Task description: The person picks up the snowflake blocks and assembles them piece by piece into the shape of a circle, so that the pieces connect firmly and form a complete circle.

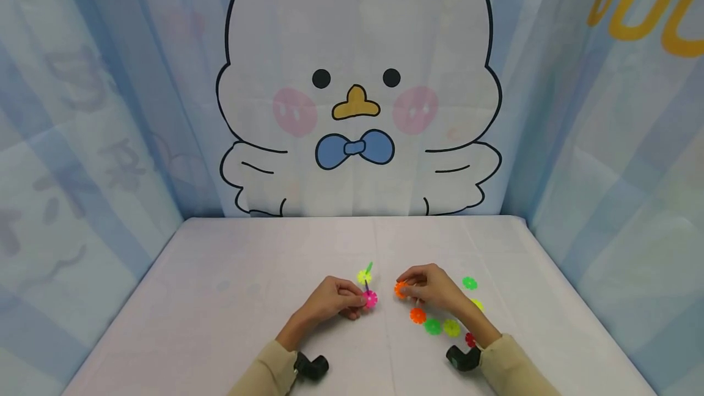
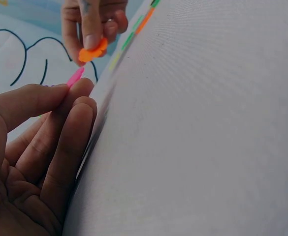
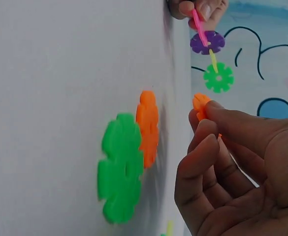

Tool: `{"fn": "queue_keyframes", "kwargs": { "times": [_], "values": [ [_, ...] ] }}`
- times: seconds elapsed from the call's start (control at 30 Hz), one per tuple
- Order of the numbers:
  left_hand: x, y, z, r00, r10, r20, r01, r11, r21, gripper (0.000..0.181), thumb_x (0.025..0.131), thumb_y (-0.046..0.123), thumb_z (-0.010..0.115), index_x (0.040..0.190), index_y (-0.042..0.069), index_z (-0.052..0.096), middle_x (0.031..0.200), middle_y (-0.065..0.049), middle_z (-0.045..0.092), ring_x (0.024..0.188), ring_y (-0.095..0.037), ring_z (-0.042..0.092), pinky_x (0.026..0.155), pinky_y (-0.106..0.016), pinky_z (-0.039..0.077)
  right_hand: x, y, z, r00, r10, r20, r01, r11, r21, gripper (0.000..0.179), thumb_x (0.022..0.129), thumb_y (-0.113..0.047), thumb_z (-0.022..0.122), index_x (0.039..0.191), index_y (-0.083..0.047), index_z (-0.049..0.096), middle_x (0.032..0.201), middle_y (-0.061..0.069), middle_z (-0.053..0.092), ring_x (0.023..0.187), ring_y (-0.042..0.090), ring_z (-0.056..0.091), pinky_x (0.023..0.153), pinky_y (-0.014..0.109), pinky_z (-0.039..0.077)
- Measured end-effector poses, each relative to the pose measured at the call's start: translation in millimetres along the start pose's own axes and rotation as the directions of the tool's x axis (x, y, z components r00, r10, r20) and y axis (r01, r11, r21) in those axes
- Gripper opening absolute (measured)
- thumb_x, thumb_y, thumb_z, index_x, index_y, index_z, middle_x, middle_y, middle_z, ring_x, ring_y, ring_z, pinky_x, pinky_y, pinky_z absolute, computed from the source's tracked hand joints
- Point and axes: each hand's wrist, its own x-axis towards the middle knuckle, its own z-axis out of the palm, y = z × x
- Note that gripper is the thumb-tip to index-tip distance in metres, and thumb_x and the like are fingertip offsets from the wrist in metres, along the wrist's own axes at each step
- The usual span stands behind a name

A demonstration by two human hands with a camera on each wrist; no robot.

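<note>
Between thumb and fingertips, my left hand pinches a pink snowflake disc. Joined to that disc is a short chain: a purple disc, a yellow disc and a green disc at its far end. To the right, my right hand pinches a single orange snowflake disc by its edge. A small gap separates the orange disc from the pink one. In the left wrist view, the orange disc appears just beyond the pink disc.
Below my right hand lie a loose orange disc, a green disc, a yellow disc and a red disc, partly covered by the wrist. Another green disc and yellow disc lie beyond the forearm on the white table.
</note>
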Motion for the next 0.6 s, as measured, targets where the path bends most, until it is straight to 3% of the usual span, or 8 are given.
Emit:
{"fn": "queue_keyframes", "kwargs": {
  "times": [0.23, 0.37, 0.6],
  "values": [
    [1.3, -0.8, -1.0, 1.000, 0.005, 0.000, -0.005, 1.000, 0.001, 0.020, 0.094, 0.014, 0.080, 0.104, -0.004, 0.078, 0.088, -0.016, 0.082, 0.063, -0.008, 0.070, 0.065, -0.025, 0.064, 1.0, -13.6, 16.4, 0.997, -0.079, 0.027, 0.078, 0.996, 0.042, 0.013, 0.094, -0.008, 0.078, 0.106, -0.003, 0.077, 0.091, 0.010, 0.077, 0.070, 0.021, 0.067, 0.059, 0.028, 0.059],
    [2.0, -2.8, -1.3, 1.000, 0.020, 0.004, -0.020, 1.000, -0.017, 0.019, 0.094, 0.010, 0.079, 0.103, -0.006, 0.078, 0.085, -0.015, 0.081, 0.063, -0.009, 0.070, 0.064, -0.025, 0.064, 1.8, -19.3, 24.8, 0.991, -0.133, 0.033, 0.133, 0.991, 0.007, 0.011, 0.094, -0.010, 0.079, 0.103, -0.006, 0.078, 0.091, 0.010, 0.079, 0.070, 0.017, 0.067, 0.060, 0.025, 0.057],
    [2.7, -5.1, -1.7, 1.000, 0.030, 0.009, -0.030, 0.999, -0.017, 0.017, 0.094, 0.008, 0.078, 0.103, -0.006, 0.078, 0.082, -0.013, 0.080, 0.064, -0.009, 0.071, 0.064, -0.025, 0.064, 2.3, -21.0, 29.9, 0.991, -0.133, 0.019, 0.134, 0.990, -0.044, 0.007, 0.093, -0.013, 0.081, 0.100, -0.011, 0.079, 0.088, 0.004, 0.077, 0.070, 0.011, 0.064, 0.059, 0.022, 0.053]
  ]
}}
